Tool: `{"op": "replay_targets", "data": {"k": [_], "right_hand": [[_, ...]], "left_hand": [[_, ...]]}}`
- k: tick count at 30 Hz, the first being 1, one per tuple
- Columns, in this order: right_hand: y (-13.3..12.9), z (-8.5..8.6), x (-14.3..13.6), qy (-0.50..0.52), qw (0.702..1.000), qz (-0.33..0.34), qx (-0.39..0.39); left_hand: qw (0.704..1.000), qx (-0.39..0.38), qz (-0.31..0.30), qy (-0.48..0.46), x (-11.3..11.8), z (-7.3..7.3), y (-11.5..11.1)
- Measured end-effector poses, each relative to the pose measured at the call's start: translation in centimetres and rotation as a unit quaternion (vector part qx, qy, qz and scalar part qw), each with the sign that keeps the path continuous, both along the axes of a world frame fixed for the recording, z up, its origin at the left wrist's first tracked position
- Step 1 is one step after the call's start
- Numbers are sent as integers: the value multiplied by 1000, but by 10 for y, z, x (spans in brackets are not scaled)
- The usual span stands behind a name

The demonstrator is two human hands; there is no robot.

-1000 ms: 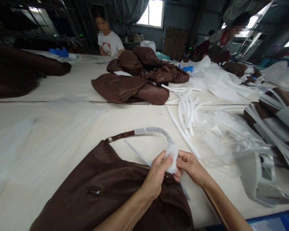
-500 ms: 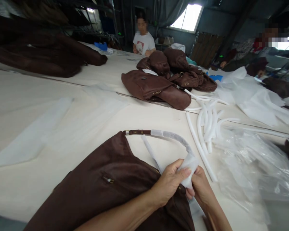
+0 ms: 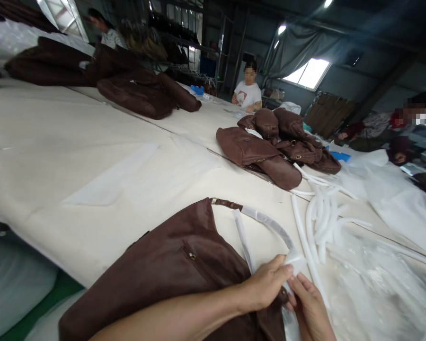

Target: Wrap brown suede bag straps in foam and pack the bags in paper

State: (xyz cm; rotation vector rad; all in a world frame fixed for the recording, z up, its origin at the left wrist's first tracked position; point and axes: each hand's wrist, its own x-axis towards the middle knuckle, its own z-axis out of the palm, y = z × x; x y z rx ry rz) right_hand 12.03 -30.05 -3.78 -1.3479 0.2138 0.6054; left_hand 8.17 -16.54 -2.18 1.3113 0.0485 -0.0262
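A dark brown leather bag [image 3: 163, 255] lies on the pale table, partly under my left forearm. Its strap [image 3: 227, 203] arches up and to the right, and most of it is covered by white foam wrap [image 3: 270, 222]. My left hand [image 3: 270, 284] pinches the wrap near the strap's lower right end. Against the same spot, my right hand [image 3: 308, 303] has its fingers closed on the wrap from the right. A narrow white strip [image 3: 243, 241] stands inside the strap's loop. Below the hands hangs more white wrap [image 3: 291, 322].
White foam tubes [image 3: 323, 218] lie in a heap right of the strap, beside crumpled clear plastic [image 3: 372, 284]. Brown bags [image 3: 259, 156] are piled beyond, with more bags [image 3: 138, 90] at far left. White sheets [image 3: 386, 184] lie at right. People [image 3: 247, 92] work behind the table.
The view has swung left and up, so the scene sits lower and further right. Both hands stay at the same part of the strap, the wrap now bunched smaller between them.
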Motion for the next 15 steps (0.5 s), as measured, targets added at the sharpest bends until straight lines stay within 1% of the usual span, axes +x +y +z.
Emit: {"op": "replay_targets", "data": {"k": [1,2,3,5,7,8,9,11,13,15], "right_hand": [[-1,0,2,-9,1000,-2,2],[-3,0,3,-17,1000,-4,3],[-6,1,5,-26,1000,-9,2],[-13,4,8,-31,999,-7,-8],[-19,9,9,-28,999,22,-23],[-20,12,10,-30,998,38,-29],[-21,15,10,-36,998,48,-34],[-19,19,10,-52,997,43,-36],[-15,21,10,-63,997,28,-34],[-12,18,10,-75,996,10,-38]], "left_hand": [[995,98,0,-5,-1,5,5],[981,195,-1,-4,-1,12,11],[959,284,-5,0,-2,20,19],[897,441,-18,0,1,39,41],[830,557,-15,-15,10,56,69],[811,584,-10,-19,17,62,83],[800,600,-2,-21,25,66,97],[783,621,5,-25,43,66,120],[771,636,-7,-37,61,58,133],[762,645,-32,-47,73,45,138]]}}
